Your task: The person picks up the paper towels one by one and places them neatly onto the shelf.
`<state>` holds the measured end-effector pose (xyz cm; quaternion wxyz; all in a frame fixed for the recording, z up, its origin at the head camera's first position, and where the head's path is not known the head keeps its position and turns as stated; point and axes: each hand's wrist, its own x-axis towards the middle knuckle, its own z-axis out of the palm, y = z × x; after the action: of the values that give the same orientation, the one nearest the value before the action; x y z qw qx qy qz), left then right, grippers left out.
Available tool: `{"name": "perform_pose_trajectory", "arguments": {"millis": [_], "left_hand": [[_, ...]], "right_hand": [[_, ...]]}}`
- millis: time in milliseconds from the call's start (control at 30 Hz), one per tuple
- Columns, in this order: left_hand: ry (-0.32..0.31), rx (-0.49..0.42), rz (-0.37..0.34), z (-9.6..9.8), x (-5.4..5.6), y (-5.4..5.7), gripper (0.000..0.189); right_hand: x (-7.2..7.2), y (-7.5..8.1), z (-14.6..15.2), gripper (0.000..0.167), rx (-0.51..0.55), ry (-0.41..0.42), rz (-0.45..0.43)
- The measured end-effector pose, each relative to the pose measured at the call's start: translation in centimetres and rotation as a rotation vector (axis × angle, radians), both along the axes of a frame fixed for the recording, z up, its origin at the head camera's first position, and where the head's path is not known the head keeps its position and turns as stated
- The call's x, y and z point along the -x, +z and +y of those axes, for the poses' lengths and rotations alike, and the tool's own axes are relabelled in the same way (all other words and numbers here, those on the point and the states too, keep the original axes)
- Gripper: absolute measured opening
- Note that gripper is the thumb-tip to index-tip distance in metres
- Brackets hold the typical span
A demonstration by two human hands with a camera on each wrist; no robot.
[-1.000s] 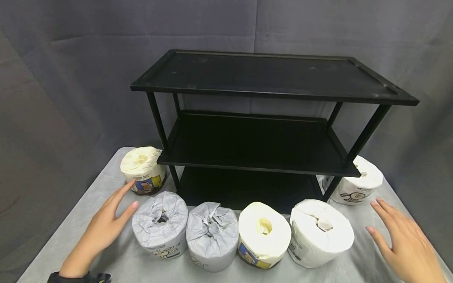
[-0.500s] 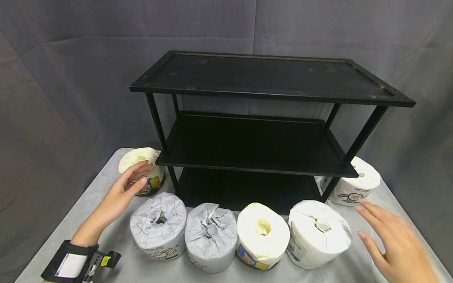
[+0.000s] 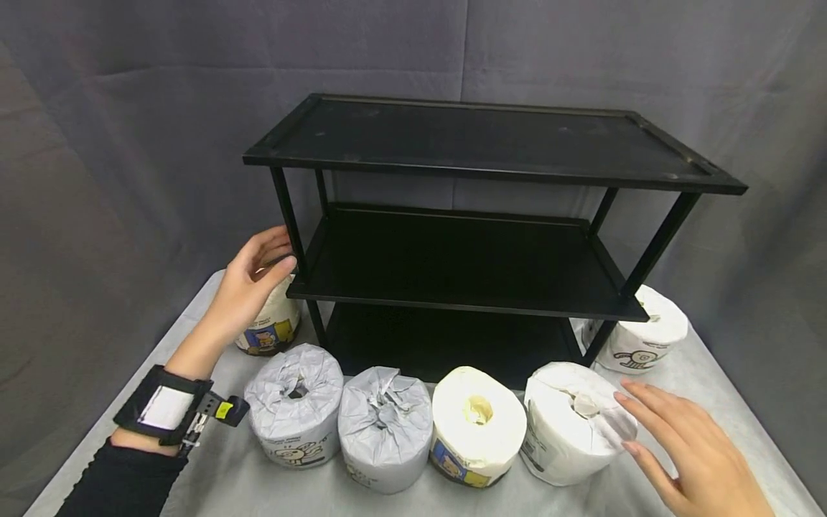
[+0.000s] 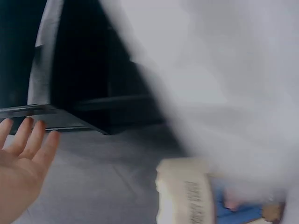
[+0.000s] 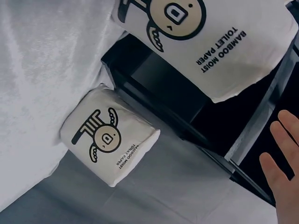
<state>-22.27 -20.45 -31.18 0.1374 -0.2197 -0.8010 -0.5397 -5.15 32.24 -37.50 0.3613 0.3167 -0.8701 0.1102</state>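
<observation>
I see the left hand (image 3: 245, 283), fingers loosely spread, at the left side of the black three-tier shelf (image 3: 452, 266); contact I can't tell. Cream toilet roll (image 3: 273, 329) partly hidden behind it. Right hand (image 3: 694, 449), fingers apart, near the front-right white toilet roll (image 3: 562, 438).

Free middle shelf (image 3: 452, 258) behind rolls (image 3: 479, 441)
</observation>
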Motion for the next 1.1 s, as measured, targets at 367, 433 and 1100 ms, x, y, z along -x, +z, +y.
{"name": "perform_pose_trajectory", "arguments": {"millis": [367,433,1100], "left_hand": [[-0.024,0.000,-0.037,0.0,2.2,3.1,0.048],[-0.010,-0.053,-0.025,0.2,2.7,3.5,0.045],[-0.078,-0.249,-0.154,0.2,4.8,3.6,0.024]], "right_hand": [[-0.3,0.0,-0.2,0.061,-0.066,-0.068,-0.114],[-0.1,0.0,-0.2,0.060,-0.064,-0.055,-0.108],[1.0,-0.8,0.4,0.056,-0.166,0.016,-0.215]]}}
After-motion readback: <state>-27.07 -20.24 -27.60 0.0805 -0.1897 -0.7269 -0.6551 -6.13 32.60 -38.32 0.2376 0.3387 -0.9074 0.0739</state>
